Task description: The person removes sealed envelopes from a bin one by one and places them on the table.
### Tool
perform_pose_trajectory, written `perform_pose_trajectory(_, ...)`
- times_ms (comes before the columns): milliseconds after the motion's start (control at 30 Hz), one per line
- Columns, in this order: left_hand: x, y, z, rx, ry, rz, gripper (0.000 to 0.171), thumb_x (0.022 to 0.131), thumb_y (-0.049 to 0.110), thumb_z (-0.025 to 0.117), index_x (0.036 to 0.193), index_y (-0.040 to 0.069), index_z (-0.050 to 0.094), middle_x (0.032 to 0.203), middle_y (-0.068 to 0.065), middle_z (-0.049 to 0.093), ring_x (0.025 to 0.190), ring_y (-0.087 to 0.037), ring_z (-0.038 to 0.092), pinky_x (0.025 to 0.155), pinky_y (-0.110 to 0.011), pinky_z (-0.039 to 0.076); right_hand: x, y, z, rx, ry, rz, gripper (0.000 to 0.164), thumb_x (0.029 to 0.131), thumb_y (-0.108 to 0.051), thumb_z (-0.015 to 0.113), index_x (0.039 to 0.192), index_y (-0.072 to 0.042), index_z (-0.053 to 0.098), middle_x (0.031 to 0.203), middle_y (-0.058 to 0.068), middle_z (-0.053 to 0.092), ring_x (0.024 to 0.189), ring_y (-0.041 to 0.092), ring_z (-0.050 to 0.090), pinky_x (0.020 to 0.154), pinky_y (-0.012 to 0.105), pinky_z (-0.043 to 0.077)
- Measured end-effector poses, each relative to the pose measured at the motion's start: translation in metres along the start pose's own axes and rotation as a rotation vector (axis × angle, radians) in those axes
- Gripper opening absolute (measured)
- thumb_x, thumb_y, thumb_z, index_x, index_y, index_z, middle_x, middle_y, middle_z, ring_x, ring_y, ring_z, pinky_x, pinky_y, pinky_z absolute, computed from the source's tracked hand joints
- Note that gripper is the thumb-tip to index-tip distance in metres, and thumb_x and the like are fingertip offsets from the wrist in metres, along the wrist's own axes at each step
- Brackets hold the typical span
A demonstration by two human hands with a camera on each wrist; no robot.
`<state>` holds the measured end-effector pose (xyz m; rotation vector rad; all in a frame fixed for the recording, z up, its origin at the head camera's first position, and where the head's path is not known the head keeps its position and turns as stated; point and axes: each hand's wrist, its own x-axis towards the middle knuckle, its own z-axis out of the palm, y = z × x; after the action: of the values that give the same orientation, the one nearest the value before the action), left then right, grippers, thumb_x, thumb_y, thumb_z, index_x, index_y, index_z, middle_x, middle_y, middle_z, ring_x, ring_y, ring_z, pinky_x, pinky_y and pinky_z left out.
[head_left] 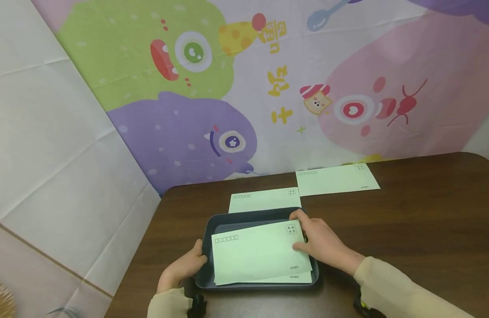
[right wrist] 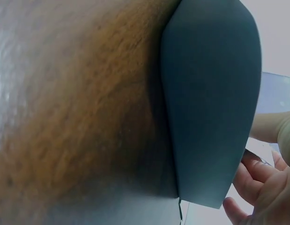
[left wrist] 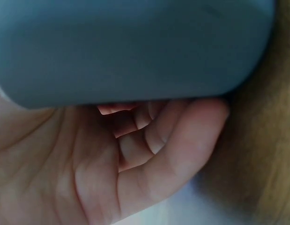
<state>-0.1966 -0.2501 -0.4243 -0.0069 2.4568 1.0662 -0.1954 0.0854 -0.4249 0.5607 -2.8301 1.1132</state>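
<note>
Your right grip [head_left: 321, 240] pinches the right edge of the top envelope [head_left: 256, 254], thumb over its face; the other fingers are partly hidden, caught only at the right wrist view's margin. Your left grip [head_left: 186, 265] curls around the left side of the tray [head_left: 244, 221], some fingertips lost behind its wall. Your right sleeve [head_left: 395, 282] slants in from the lower right, your left sleeve [head_left: 169, 304] from below, both cut off. The top envelope sits askew over the tray, covering most of a lower envelope [head_left: 296, 278]; you cannot tell whether they touch. Beyond, on the table [head_left: 427, 221], the tray hides part of a middle envelope [head_left: 264, 199]; a far envelope [head_left: 336, 179] lies near it.
</note>
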Motion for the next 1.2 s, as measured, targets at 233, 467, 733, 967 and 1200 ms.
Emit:
perform_pose_trajectory(233,0.0018,-0.0024,-0.0007,-0.004,-0.004,0.009,0.068,0.088,0.006,0.034,0.138,-0.015,-0.007,0.146,-0.032,-0.01,0.135,-0.043,-0.005,0.106,-0.058,0.004,0.001,0.0005,-0.0016,0.162,-0.018,0.105,0.051,0.076,-0.008,0.07,0.118,-0.002,0.042,0.09,0.006,0.069,0.071,0.006,0.056,0.06,0.023,0.044)
perform_pose_trajectory(467,0.0026,-0.0032,-0.0011,0.014,0.001,0.02,0.068,0.088,0.006,0.035,0.137,-0.016,-0.007,0.146,-0.032,-0.008,0.135,-0.043,-0.005,0.107,-0.058,0.004,0.0014,0.001,-0.0027,0.146,0.007,0.145,0.029,0.078,-0.012,0.069,0.103,-0.003,0.058,0.088,0.003,0.07,0.07,0.008,0.054,0.058,0.024,0.041)
perform_pose_trajectory(733,0.0034,-0.0047,-0.0001,0.017,0.007,0.023,0.068,0.088,0.006,0.035,0.137,-0.016,-0.006,0.146,-0.032,-0.008,0.135,-0.043,-0.005,0.107,-0.057,0.004,-0.0002,0.0006,-0.0047,0.112,0.05,0.127,0.01,0.08,-0.012,0.067,0.088,-0.008,0.062,0.08,0.0,0.065,0.067,0.01,0.05,0.055,0.023,0.038)
perform_pose_trajectory(967,0.0028,-0.005,-0.0002,0.01,0.001,0.024,0.067,0.089,0.006,0.035,0.138,-0.016,-0.006,0.146,-0.032,-0.009,0.135,-0.044,-0.006,0.106,-0.058,0.003,-0.0021,0.0007,-0.0055,0.166,0.079,0.102,0.004,0.085,-0.009,0.061,0.087,-0.006,0.06,0.071,-0.001,0.056,0.055,0.009,0.037,0.046,0.02,0.027)
perform_pose_trajectory(1200,0.0036,-0.0052,-0.0003,0.007,-0.004,0.014,0.067,0.089,0.007,0.035,0.138,-0.016,-0.006,0.146,-0.031,-0.009,0.135,-0.043,-0.007,0.107,-0.057,0.002,-0.0019,0.0023,-0.0075,0.271,0.098,0.111,0.007,0.09,-0.008,0.053,0.095,-0.005,0.057,0.093,0.008,0.064,0.073,0.014,0.053,0.059,0.026,0.043)
